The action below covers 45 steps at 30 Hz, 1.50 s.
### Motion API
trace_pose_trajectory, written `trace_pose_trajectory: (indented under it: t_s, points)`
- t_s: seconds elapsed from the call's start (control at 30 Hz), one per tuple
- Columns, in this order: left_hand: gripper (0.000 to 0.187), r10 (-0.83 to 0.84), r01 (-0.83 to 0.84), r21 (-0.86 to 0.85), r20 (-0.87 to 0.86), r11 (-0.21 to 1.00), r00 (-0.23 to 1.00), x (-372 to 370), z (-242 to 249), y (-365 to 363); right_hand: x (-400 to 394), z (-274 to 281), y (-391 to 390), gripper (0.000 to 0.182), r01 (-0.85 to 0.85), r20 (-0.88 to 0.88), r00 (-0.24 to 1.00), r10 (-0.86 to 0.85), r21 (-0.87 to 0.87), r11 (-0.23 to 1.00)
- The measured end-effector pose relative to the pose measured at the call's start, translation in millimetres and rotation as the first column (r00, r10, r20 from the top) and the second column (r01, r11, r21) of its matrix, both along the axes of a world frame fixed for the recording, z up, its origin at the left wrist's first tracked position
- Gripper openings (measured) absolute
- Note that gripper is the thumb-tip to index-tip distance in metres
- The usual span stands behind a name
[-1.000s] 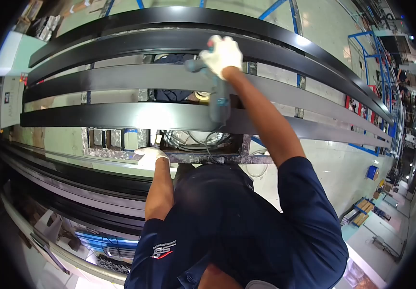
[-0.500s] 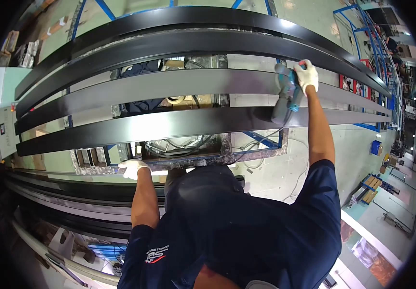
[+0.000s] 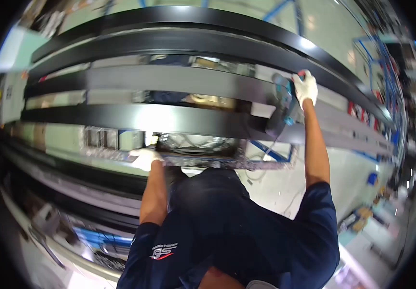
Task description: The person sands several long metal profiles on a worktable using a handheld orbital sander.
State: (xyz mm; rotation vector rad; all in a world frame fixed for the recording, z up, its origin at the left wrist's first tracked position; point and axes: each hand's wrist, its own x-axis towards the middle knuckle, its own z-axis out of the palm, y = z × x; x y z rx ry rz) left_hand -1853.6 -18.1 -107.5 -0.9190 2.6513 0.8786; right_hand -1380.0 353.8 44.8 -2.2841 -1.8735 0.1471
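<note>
My right hand (image 3: 306, 88), in a white glove, is wrapped round the top of a teal corded power sander (image 3: 284, 91). The sander sits on the third long bar (image 3: 169, 79) from the back, whose face looks dull grey. Its dark dust box (image 3: 275, 123) hangs over the nearest bar (image 3: 92, 114), which is black and glossy at the left. Also gloved, my left hand (image 3: 145, 158) lies on the near edge of the worn bench frame (image 3: 208, 163), fingers stretched to the left and smeared by motion. It holds no tool.
Two more black bars lie at the back, the farthest one (image 3: 179, 15) curving in the lens. Several dark profiles (image 3: 73, 178) lie behind me at the left. A power cord (image 3: 270, 150) trails down from the sander. Blue metal racking (image 3: 386, 86) stands at the far right.
The view has turned, so the bars slope down more to the right, and the picture is blurrier. My right hand keeps its hold on the sander; my left hand remains at the bench edge.
</note>
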Motion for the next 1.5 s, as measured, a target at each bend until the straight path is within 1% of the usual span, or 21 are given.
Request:
trace_pose_trajectory:
  t_s: [0.03,0.1,0.17,0.3,0.4,0.43,0.5,0.53,0.63,0.7,0.77,0.8,0.83,0.9,1.07,1.17,1.23,1.3,1.37,1.43,1.5]
  points:
    - [0.091,0.017,-0.017,-0.009,-0.035,1.0,0.999,-2.4,-19.3,-7.3,-30.8,1.2,-3.9,0.044,-0.032,-0.006,0.999,0.032,-0.014,0.999]
    - [0.096,-0.036,0.038,-0.01,0.149,0.999,0.988,-3.3,32.9,-0.4,-104.9,4.3,-14.6,0.042,-0.051,-0.081,0.996,0.046,-0.054,0.997]
    - [0.101,0.0,-0.008,0.103,0.076,0.995,0.997,-5.2,-3.0,-14.3,-176.4,-2.1,-28.1,0.041,-0.141,-0.063,0.988,0.141,0.005,0.99]
    - [0.098,-0.345,0.387,0.322,-0.183,0.864,0.921,-1.2,-25.9,-63.7,-326.7,-7.1,-52.1,0.037,-0.336,-0.093,0.936,0.339,0.049,0.941]
    - [0.1,-0.748,0.703,0.329,0.02,0.631,0.663,-37.1,-51.2,-126.2,-453.8,-6.1,-63.3,0.043,-0.377,-0.095,0.921,0.378,0.032,0.926]
    - [0.088,-0.905,0.7,0.578,0.208,0.42,0.371,-72.8,-69.2,-148.9,-497.4,-5.2,-69.4,0.046,-0.381,-0.105,0.918,0.382,0.032,0.924]
    - [0.072,-0.978,0.709,0.68,0.065,0.189,0.199,-105.0,-32.9,-163.2,-584.3,1.6,-85.3,0.051,-0.457,-0.138,0.881,0.453,0.003,0.889]
    - [0.05,-0.997,0.839,0.538,0.021,0.079,0.08,-129.5,19.4,-160.4,-651.9,-3.3,-99.7,0.052,-0.488,-0.14,0.864,0.483,-0.003,0.873]
    - [0.05,-0.876,0.802,0.585,-0.32,0.117,0.361,-150.5,66.8,-133.7,-769.4,-6.1,-125.3,0.056,-0.543,-0.186,0.826,0.532,-0.01,0.84]
    - [0.073,-0.78,0.772,0.613,-0.396,0.169,0.485,-166.2,95.3,-110.7,-825.2,-19.9,-130.9,0.059,-0.612,-0.206,0.774,0.599,0.001,0.791]
    - [0.09,-0.71,0.792,0.588,-0.485,0.168,0.511,-183.3,93.7,-93.7,-866.6,-9.9,-149.7,0.058,-0.615,-0.187,0.776,0.602,-0.015,0.788]
    - [0.096,-0.663,0.679,0.717,-0.432,0.159,0.612,-193.4,91.6,-86.3,-879.6,-10.4,-155.4,0.058,-0.627,-0.178,0.768,0.615,-0.018,0.778]
    - [0.094,-0.684,0.763,0.624,-0.484,0.168,0.546,-202.9,90.3,-88.9,-892.2,-8.7,-160.3,0.057,-0.639,-0.169,0.76,0.627,-0.018,0.769]
    - [0.091,-0.733,0.898,0.406,-0.556,0.17,0.391,-225.2,91.4,-97.4,-902.3,-1.6,-165.5,0.058,-0.64,-0.194,0.759,0.622,-0.044,0.767]
    - [0.081,-0.66,0.865,0.144,-0.59,0.481,0.465,-267.4,93.9,-111.0,-867.6,-4.6,-138.8,0.057,-0.561,-0.19,0.813,0.55,-0.005,0.828]
    - [0.086,-0.832,0.85,0.489,-0.376,0.196,0.408,-280.0,103.5,-107.2,-806.4,-5.5,-123.4,0.051,-0.446,-0.177,0.877,0.448,0.049,0.893]
    - [0.089,-0.803,0.905,0.42,-0.56,-0.063,0.204,-255.0,76.2,-99.7,-756.0,-1.6,-118.4,0.048,-0.361,-0.17,0.915,0.365,0.053,0.931]
    - [0.078,-0.851,0.771,0.615,-0.484,-0.165,0.204,-226.6,70.9,-94.5,-701.2,0.6,-110.6,0.047,-0.277,-0.134,0.951,0.278,0.026,0.961]
    - [0.066,-0.89,0.803,0.551,-0.451,-0.226,0.06,-213.3,73.5,-92.9,-642.9,4.1,-108.5,0.047,-0.205,-0.139,0.968,0.207,0.025,0.978]
    - [0.05,-0.924,0.626,0.737,-0.376,-0.254,0.068,-220.6,85.1,-93.5,-585.2,0.1,-103.3,0.046,-0.102,-0.197,0.974,0.109,0.049,0.994]
    - [0.038,-0.879,0.65,0.666,-0.477,-0.366,-0.005,-240.0,86.4,-92.4,-534.1,-4.0,-97.7,0.045,0.002,-0.185,0.983,0.007,0.049,0.999]
